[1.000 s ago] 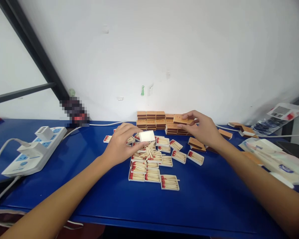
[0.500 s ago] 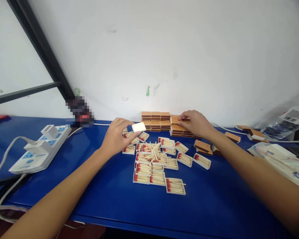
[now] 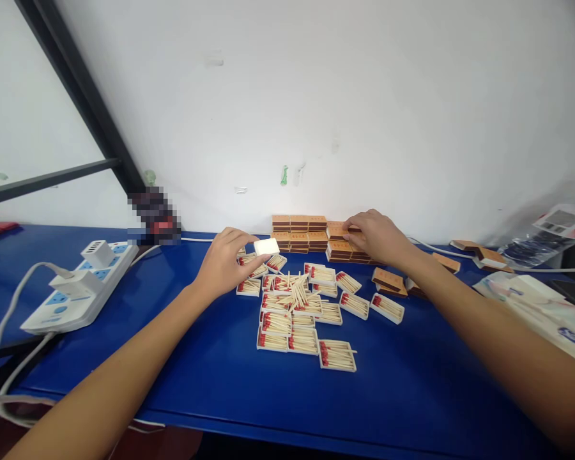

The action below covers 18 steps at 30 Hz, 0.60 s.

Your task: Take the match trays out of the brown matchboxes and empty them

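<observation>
Fingers and thumb of the left hand are pinching a small, plain white, rectangular box, its blank face catching the light. The right hand is clasping an orange matchbox with dark brown sides by its right end, at the stacked orange-and-brown matchboxes near the white wall; its fingers are partly hiding that box. From where I'm standing, shallow white trays of red-tipped matches are lying on the glossy blue tabletop, several overlapping, with loose wooden matches sprawling over the middle ones. A white power strip with blue sockets is sitting on the left. The right forearm is crossing before a pale, soft packet, and scattered orange matchboxes are lying just beside that forearm.
</observation>
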Each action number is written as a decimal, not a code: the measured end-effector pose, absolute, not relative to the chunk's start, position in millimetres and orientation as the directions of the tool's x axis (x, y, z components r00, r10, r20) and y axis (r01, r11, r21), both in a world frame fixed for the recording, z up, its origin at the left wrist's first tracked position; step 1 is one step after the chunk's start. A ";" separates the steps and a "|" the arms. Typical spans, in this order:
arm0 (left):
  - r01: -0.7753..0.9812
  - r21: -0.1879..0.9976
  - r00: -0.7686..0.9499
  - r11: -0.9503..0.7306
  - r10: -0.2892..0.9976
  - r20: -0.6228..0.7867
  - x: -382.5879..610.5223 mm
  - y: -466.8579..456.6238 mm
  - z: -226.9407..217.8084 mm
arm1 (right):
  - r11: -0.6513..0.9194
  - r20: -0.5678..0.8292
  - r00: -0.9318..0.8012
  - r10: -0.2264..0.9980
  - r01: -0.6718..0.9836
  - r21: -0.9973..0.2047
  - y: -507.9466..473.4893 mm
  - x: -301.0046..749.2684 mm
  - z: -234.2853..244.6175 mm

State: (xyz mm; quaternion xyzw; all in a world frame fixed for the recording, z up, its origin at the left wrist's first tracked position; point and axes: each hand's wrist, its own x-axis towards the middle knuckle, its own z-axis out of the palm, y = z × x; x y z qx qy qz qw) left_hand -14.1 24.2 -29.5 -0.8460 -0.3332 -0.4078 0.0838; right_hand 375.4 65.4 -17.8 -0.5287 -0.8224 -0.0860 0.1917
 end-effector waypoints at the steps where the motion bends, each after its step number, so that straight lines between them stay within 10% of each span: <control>1: 0.631 0.132 0.452 -0.764 0.501 0.738 -13.8 24.1 -30.0 | 0.435 0.411 -0.373 0.832 0.898 -0.066 65.0 375.5 -18.2; 8: 0.582 0.152 0.510 -0.799 0.505 0.696 -9.2 20.4 -33.0 | 0.523 0.539 -0.343 0.769 0.823 -0.222 37.2 345.2 -11.2; 18: 0.530 0.164 0.537 -0.832 0.480 0.694 0.4 16.4 -39.0 | 0.476 0.240 -0.447 0.862 0.548 -0.688 7.1 249.4 3.1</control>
